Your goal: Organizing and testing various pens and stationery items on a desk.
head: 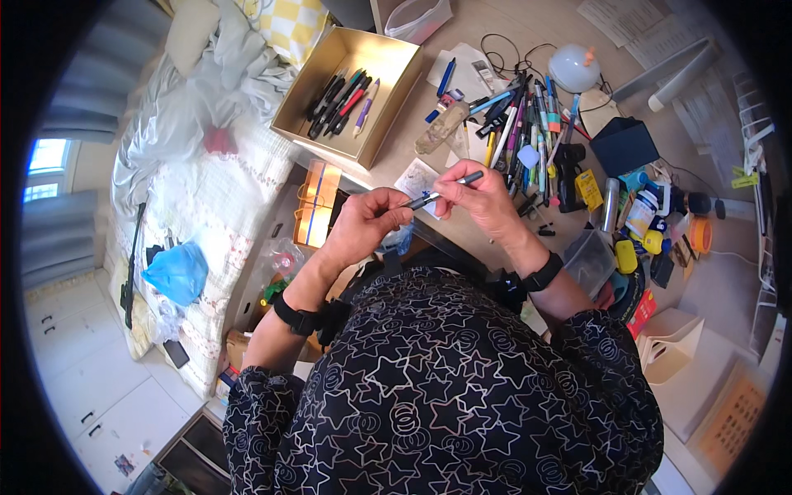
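Between both hands I hold a dark pen (426, 200) at a slant above the desk's front edge. My left hand (365, 219) pinches its lower-left end between thumb and fingers. The fingers of my right hand (476, 195) grip the barrel nearer its dark upper end. Beyond my hands a gold-lined box (385, 117) holds several pens (343, 102), mostly black, with a red one and a purple-white one. A big heap of loose pens and markers (516, 127) covers the desk to the right. A small printed paper (416, 176) lies just behind the pen.
On the right stand a dark blue pen holder (624, 148), a clear plastic bin (588, 263), a white bottle (641, 210) and a white round lamp (574, 67). An open drawer (315, 204) is below the box. The bed (204, 179) on the left carries a blue plastic bag (176, 272).
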A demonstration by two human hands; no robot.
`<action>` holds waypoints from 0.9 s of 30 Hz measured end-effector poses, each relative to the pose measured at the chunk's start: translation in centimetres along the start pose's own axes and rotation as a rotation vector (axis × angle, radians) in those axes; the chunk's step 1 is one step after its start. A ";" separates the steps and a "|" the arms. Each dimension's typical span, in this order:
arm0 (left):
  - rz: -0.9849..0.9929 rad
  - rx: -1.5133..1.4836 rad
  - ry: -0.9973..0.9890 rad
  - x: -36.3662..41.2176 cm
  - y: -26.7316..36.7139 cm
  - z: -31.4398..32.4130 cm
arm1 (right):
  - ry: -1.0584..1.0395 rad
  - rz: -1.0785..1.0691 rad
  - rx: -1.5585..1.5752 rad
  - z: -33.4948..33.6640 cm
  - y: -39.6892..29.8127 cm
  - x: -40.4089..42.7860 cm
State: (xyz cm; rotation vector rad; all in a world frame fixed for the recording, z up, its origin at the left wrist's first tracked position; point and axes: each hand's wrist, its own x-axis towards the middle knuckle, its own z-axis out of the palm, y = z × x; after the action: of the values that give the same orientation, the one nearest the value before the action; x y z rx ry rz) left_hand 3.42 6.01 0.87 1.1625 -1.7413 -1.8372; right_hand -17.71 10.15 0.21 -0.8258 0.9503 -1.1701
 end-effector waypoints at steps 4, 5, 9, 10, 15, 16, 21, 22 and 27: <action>-0.024 -0.151 -0.033 0.0 1.0 0.1 | -0.015 0.021 0.008 -0.2 -0.2 0.1; -0.042 -0.201 -0.051 0.0 1.2 0.1 | -0.022 0.026 0.027 -0.1 -0.1 0.1; -0.077 -0.298 -0.079 0.4 1.4 0.0 | -0.046 0.087 0.154 -0.3 0.5 0.9; -0.079 -0.282 -0.085 0.9 1.6 0.0 | -0.046 0.082 0.154 0.1 0.6 1.0; 0.078 -0.066 0.152 4.5 2.8 -4.0 | 0.192 0.031 0.022 -0.2 0.7 0.4; 0.099 0.035 0.254 5.8 2.5 -5.3 | 0.228 0.060 -0.036 -1.4 1.3 0.3; 0.038 0.420 0.389 11.6 -0.1 -10.1 | 0.369 0.068 -0.173 -5.9 2.2 -2.0; -0.037 0.569 0.351 12.5 -0.7 -10.5 | 0.407 0.082 -0.185 -6.6 2.3 -2.5; -0.216 0.812 0.231 16.1 -1.1 -10.6 | 0.545 0.065 -0.234 -8.7 1.7 -4.9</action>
State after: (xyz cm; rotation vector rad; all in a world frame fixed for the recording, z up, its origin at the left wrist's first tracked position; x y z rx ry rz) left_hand 2.01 -12.52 -4.20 1.8193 -2.3574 -1.0024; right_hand -25.68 14.86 -3.81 -0.6602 1.5738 -1.2683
